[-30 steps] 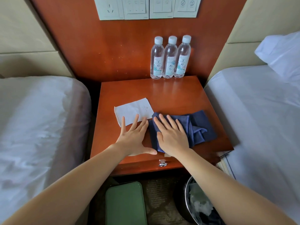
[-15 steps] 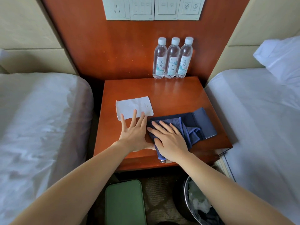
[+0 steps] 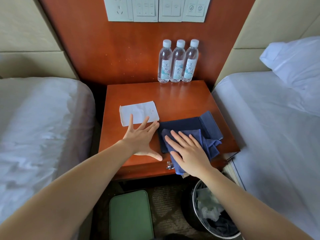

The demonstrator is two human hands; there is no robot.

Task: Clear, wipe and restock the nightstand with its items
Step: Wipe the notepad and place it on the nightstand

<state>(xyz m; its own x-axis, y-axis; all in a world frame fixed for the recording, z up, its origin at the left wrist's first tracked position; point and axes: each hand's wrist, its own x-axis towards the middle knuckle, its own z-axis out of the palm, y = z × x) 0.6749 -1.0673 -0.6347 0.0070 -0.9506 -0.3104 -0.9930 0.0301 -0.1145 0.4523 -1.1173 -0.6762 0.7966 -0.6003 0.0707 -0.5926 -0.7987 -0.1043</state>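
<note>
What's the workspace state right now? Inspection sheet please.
Surface: nightstand, glossy wood, back half bare.
Job's things: three water bottles upright along the back edge; white notepad flat at left; dark folder flat at right; blue cloth bunched on the folder, hanging over the front edge.
Clutter: nothing seen.
Grippers: left hand flat on the wood, fingertips on the notepad; right hand flat, pressing the cloth.
Cables: nothing seen.
Surroundings: beds both sides, switch panel above, bin and green box on the floor.
</note>
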